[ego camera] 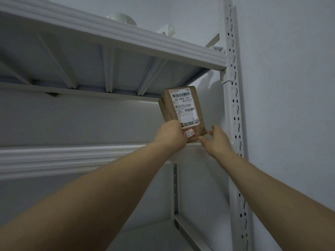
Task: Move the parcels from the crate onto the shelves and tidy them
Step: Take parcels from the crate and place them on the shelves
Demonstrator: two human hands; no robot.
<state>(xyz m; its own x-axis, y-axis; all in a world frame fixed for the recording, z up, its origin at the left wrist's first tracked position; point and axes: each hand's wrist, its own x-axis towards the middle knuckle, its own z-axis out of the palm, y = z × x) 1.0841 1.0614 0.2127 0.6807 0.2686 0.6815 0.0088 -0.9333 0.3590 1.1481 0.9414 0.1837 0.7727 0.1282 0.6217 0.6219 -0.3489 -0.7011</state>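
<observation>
Ok so the parcel (181, 109) is up at the right end of the middle shelf (72, 154), close to the slotted upright (233, 105); it's a brown cardboard box standing on its short end and tilted, top leaning back and left. Can't tell if the bottom is actually sitting on the shelf board; the front lip and the hands hide that edge.

Left hand (171, 135) has a proper grasp on it; fingers wrapped round the lower left corner, back of the hand facing the camera, partly covering the bottom of the label (184, 104). Right hand (216, 142) is on the lower right corner; thumb reaching in under the bottom edge, fingers up against the right side, so the corner sits pinched between them, a lighter hold than the left.

The label is white with barcodes and faces the camera; below it there's a small red-edged sticker (189, 134) with handwriting, between the two hands.

Above the parcel is the underside of the top shelf (108, 33), ribbed metal; on top of it a pale rounded bowl-ish thing (121, 18) and a small white object (167, 30) further right, both only partly visible. Lower shelf (154, 236) shows between the forearms; plain pale wall (290, 87) to the right of the upright.
</observation>
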